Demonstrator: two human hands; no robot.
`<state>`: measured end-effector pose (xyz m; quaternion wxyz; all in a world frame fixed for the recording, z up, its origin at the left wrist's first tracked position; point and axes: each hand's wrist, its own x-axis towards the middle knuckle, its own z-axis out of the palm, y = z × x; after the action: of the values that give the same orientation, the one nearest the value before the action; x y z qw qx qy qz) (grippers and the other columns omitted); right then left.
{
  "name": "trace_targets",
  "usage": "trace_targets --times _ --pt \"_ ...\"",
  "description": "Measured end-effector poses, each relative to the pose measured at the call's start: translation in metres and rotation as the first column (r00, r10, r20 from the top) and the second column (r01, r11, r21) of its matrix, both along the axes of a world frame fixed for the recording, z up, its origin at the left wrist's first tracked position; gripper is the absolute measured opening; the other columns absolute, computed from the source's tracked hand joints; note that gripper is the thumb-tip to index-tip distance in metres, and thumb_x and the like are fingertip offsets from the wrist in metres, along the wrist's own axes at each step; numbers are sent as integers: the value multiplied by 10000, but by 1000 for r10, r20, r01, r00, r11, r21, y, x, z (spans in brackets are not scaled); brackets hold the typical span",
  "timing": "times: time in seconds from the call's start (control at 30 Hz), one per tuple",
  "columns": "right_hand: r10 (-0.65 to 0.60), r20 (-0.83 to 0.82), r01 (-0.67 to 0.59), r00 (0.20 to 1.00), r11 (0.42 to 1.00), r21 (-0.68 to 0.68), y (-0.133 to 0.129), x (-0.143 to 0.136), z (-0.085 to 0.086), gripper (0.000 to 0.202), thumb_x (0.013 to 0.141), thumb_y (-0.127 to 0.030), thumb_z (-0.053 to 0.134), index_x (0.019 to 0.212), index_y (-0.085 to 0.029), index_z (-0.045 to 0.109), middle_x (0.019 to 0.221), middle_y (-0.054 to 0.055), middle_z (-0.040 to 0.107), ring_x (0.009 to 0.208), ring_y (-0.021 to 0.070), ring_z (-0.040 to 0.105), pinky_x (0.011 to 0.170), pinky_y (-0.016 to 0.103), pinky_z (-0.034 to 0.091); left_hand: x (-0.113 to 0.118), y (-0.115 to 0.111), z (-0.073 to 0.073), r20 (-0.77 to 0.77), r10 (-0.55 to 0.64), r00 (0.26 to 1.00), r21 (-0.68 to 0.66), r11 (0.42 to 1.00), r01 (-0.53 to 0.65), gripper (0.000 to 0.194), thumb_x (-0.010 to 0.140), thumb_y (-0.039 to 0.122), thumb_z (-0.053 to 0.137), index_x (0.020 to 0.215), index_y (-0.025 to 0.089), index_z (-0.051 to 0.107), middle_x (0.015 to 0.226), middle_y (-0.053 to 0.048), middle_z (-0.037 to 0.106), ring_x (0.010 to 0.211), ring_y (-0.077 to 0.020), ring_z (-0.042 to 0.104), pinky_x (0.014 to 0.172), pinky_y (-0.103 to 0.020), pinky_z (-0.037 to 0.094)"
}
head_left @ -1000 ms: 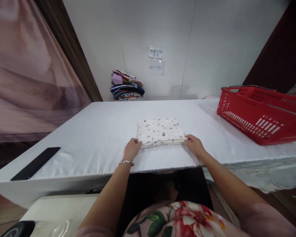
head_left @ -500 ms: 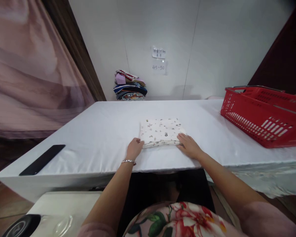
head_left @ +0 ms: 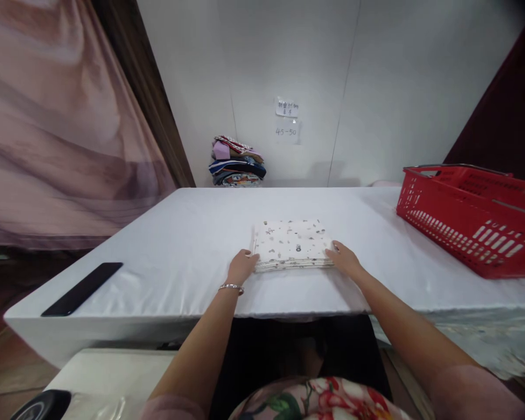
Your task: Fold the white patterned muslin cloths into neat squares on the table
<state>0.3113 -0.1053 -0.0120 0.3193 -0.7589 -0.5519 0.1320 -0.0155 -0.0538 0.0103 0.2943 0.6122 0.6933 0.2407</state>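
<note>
A folded white cloth (head_left: 292, 240) with small scattered prints lies flat on the white-covered table (head_left: 192, 233), its layered fold facing me. My left hand (head_left: 242, 265) grips its near left corner, the thumb on top and the other fingers at the side. At the near right corner, my right hand (head_left: 345, 258) holds the cloth in the same way, fingers curled at the edge. A bracelet is on my left wrist.
A red plastic basket (head_left: 472, 216) stands on the table's right side. A black flat object (head_left: 82, 289) lies at the front left. Behind the table is a pile of folded fabrics (head_left: 237, 163), below paper notes (head_left: 287, 129) on the wall.
My right hand has moved from lying on the cloth's near right corner to gripping its right edge. My left hand stays at the left corner. The view has shifted slightly.
</note>
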Motion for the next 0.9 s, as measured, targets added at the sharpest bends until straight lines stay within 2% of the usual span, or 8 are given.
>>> trace_targets --times 0.17,0.33,0.4,0.5,0.6,0.73,0.83,0.9 --pt "13 -31 -19 999 977 -212 14 5 5 718 658 -350 635 1320 -177 415 1041 129 623 903 287 597 702 349 458 0 0 3 -17 -4 1000 2 1000 4 366 731 357 545 1047 172 544 815 -60 681 747 -188 628 670 -270 417" --pt "34 -143 -63 989 977 -204 31 37 18 764 619 -250 667 1329 -151 401 909 79 650 805 224 613 674 293 463 21 -21 3 81 -71 994 -113 990 80 422 728 354 570 1083 136 502 721 -50 675 599 -156 610 579 -246 431" --pt "1 -56 -12 998 982 -187 42 60 22 763 622 -203 654 1334 -133 391 917 93 650 817 233 614 689 300 463 42 -38 0 153 -163 975 -135 974 184 452 709 398 599 1072 145 509 757 -49 682 588 -148 607 558 -237 433" --pt "-77 180 110 981 977 -181 56 87 21 694 656 -191 598 1323 -146 411 1080 131 614 978 280 574 795 350 446 72 -64 -5 116 -324 939 -37 943 330 403 684 412 627 1018 197 565 778 -23 682 663 -161 616 593 -240 434" --pt "-80 300 147 951 967 -206 59 95 13 626 719 -214 518 1332 -171 401 1214 138 549 1102 310 506 883 411 403 81 -71 -7 66 -410 910 19 912 409 242 701 391 611 865 214 629 779 -11 679 736 -173 615 628 -246 431" --pt "-45 345 137 938 960 -246 58 96 2 557 785 -286 459 1327 -169 408 1238 125 540 1116 280 509 901 373 406 59 -39 -4 58 -321 945 80 945 316 186 771 350 533 782 195 635 807 -20 678 760 -161 607 670 -251 431" --pt "-43 311 141 949 944 -297 62 102 5 547 789 -382 491 1270 -121 477 1228 135 548 1114 270 516 899 339 418 44 3 2 36 -176 984 176 970 167 272 815 394 473 916 189 620 949 -45 666 843 -173 597 746 -279 432" --pt "-36 299 133 953 941 -310 67 108 11 544 759 -406 546 1209 -102 534 1198 147 567 1090 273 534 876 331 431 44 29 6 43 -159 986 173 974 150 359 824 435 452 1040 181 586 1088 -71 627 930 -187 584 803 -293 425"
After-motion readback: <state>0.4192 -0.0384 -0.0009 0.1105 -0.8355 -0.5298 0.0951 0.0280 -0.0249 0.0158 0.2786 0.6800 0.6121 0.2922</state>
